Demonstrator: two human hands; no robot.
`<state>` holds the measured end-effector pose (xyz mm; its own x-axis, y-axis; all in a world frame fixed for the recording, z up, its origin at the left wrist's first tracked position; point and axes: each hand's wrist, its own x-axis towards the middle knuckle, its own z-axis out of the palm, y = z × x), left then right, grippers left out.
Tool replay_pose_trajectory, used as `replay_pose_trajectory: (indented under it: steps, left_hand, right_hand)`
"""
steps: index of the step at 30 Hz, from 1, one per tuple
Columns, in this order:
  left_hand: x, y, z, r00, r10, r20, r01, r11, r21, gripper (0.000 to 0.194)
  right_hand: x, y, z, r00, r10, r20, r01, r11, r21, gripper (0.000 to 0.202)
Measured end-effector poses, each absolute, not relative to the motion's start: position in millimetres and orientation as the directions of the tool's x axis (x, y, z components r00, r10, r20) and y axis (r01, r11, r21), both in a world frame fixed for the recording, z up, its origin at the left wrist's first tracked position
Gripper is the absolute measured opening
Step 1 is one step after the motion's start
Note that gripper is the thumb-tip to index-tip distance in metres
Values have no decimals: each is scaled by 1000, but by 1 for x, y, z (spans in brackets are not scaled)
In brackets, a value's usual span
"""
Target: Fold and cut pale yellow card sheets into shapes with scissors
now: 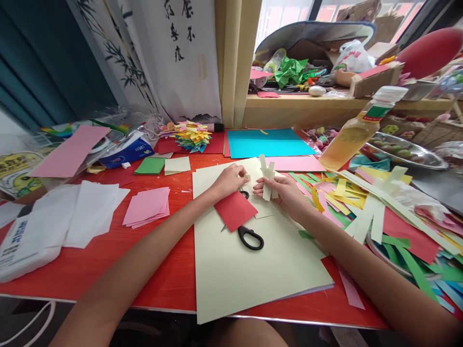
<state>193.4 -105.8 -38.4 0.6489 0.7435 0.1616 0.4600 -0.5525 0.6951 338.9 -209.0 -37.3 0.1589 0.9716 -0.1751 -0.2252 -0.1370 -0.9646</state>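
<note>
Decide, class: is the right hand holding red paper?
No, the right hand holds pale cream strips, fanned out above its fingers.

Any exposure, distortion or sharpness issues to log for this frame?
Head view: window partly washed out; wide-angle stretch toward the edges, with the bottle appearing slanted; teal curtain soft at the left edge; scissors, left hand and right hand fairly crisp, though the pale paper strips nearly match the pale sheet.

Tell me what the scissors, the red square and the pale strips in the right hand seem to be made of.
Scissors: handles probably plastic, smooth black with faint sheen; exposed tip likely metal, thin and pointed.
Red square: matte paper or thin card, flat with crisp edges.
Pale strips: probably paper, matte, thin and straight-edged.
</note>
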Motion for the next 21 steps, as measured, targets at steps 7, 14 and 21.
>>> replay_pose_trajectory:
  steps: [7, 14, 21]
  left_hand:
    - [187, -114, -6, 754, 650, 96, 87, -244, 966, 15]
    - [198, -132, -9, 782, 620, 55, 218, -355, 909, 14]
    - [200, -134, -13, 731, 664, 158, 351, -565, 747, 7]
  right_hand:
    - [339, -209, -35, 178, 969, -171, -267, -120, -956, 13]
    - [335, -209, -34, 1, 987, -163, -310, -155, -938, 14]
    - [334, -209, -37, -75, 988, -131, -353, -150, -924, 27]
